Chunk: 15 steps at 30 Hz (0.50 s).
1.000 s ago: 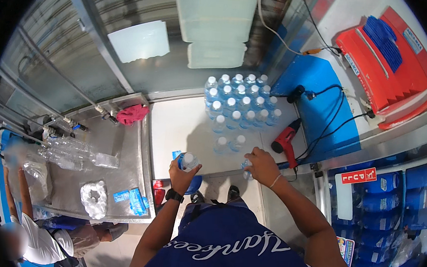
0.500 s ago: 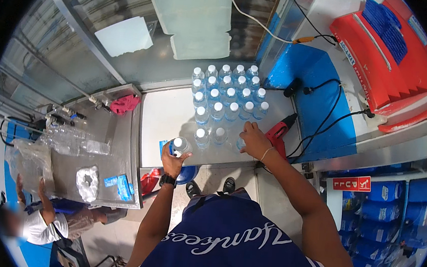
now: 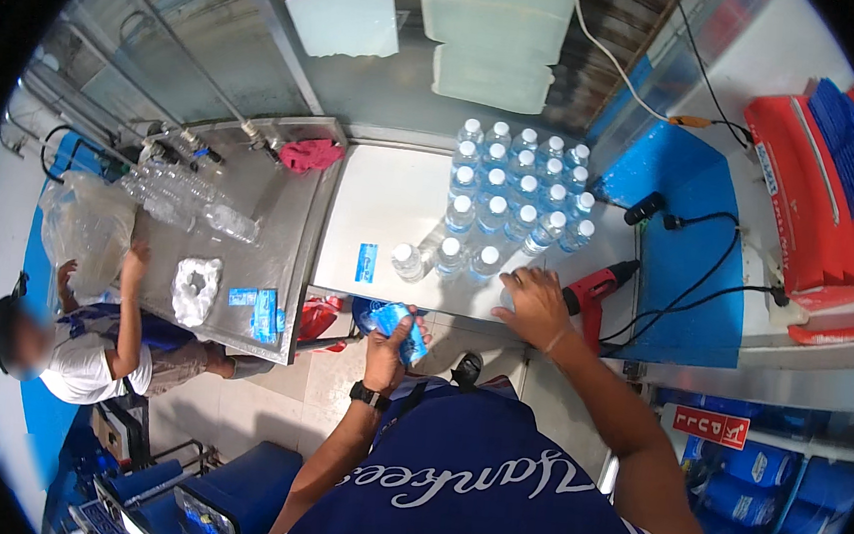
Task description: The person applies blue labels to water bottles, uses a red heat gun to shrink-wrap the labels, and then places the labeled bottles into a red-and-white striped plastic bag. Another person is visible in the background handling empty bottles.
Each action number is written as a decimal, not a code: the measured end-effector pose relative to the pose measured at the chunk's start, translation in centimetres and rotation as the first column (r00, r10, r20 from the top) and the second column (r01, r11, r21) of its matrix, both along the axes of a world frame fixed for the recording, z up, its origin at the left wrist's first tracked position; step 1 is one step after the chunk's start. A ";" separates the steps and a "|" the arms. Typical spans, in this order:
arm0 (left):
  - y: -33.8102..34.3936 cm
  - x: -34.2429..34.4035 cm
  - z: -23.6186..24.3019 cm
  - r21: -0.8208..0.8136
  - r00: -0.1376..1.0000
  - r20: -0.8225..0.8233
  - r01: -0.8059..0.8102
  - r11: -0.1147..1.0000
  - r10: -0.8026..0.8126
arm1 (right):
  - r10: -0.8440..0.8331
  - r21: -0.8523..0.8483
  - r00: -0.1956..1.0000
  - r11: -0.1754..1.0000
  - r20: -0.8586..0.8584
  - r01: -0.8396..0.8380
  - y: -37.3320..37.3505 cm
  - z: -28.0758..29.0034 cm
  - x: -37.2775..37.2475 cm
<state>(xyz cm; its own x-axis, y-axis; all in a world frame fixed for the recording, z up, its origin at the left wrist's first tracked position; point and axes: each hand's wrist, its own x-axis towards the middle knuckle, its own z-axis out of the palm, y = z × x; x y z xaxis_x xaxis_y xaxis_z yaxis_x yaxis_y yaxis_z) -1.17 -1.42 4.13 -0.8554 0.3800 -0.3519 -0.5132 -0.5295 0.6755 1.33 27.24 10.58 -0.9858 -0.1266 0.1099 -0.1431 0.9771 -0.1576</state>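
My left hand (image 3: 390, 349) is closed round a small stack of blue printed labels (image 3: 405, 334), just off the table's front edge. My right hand (image 3: 534, 304) is low over the front of the table, its fingers curled down. Something clear shows beside its fingertips, mostly hidden, and I cannot make out what it is. Water bottles with white caps (image 3: 493, 210) stand upright in rows on the white table (image 3: 376, 208). In front of them are three more bottles, the leftmost one (image 3: 407, 262) set a little apart. A single blue label (image 3: 366, 262) lies flat left of it.
Right of my right hand lies a red heat gun (image 3: 595, 292) with black cables. To the left, a steel counter (image 3: 236, 207) carries empty clear bottles (image 3: 177, 197), a white bundle (image 3: 195, 290), a pink cloth (image 3: 309, 155) and more blue labels (image 3: 261, 311). Another person (image 3: 99, 352) works there.
My left hand has let go of a bottle, now standing at the front left of the group, and holds blue labels. My view has swung left, so the scene appears farther right.
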 end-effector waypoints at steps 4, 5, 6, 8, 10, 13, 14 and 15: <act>1.2 0.1 1.3 -0.093 0.999 -0.001 0.054 0.994 -0.054 | -0.146 -0.712 0.987 0.687 0.064 0.147 -6.2 -0.1 2.5; 1.5 0.1 1.4 -0.097 0.998 -0.024 0.062 0.993 -0.065 | -0.169 -0.797 0.966 0.546 0.196 0.257 -7.9 -0.6 2.7; 1.7 0.0 1.3 -0.105 0.996 -0.046 0.073 0.992 -0.078 | -0.150 -0.866 0.940 0.365 0.307 0.341 -9.3 -1.2 3.0; 1.9 -0.3 1.2 -0.120 0.997 -0.038 0.069 0.990 -0.074 | -0.183 -0.911 0.932 0.220 0.312 0.348 -11.1 -2.5 2.7; 1.9 -0.7 1.0 -0.134 0.995 -0.020 0.094 0.986 -0.097 | -0.212 -0.947 0.927 0.018 0.309 0.320 -12.2 -3.8 2.5; 1.4 -1.6 1.1 -0.126 0.988 0.002 0.156 0.980 -0.157 | -0.190 -0.960 0.943 -0.110 0.274 0.257 -12.7 -5.1 2.3; 1.1 -1.9 1.2 -0.130 0.977 0.021 0.211 0.969 -0.210 | -0.196 -0.960 0.943 -0.125 0.270 0.249 -12.8 -5.4 2.2; 0.9 -2.1 1.3 -0.081 0.971 0.053 0.237 0.968 -0.233 | -0.194 -0.960 0.944 -0.138 0.268 0.245 -12.9 -5.5 2.2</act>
<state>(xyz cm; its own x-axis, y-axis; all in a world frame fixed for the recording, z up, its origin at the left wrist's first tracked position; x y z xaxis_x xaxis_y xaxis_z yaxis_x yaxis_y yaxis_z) -3.26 -0.54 5.39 -0.7294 0.5353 -0.4260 -0.6453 -0.3317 0.6882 3.50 14.30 5.04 -0.9367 0.3153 -0.1520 0.0688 -0.2599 -0.9632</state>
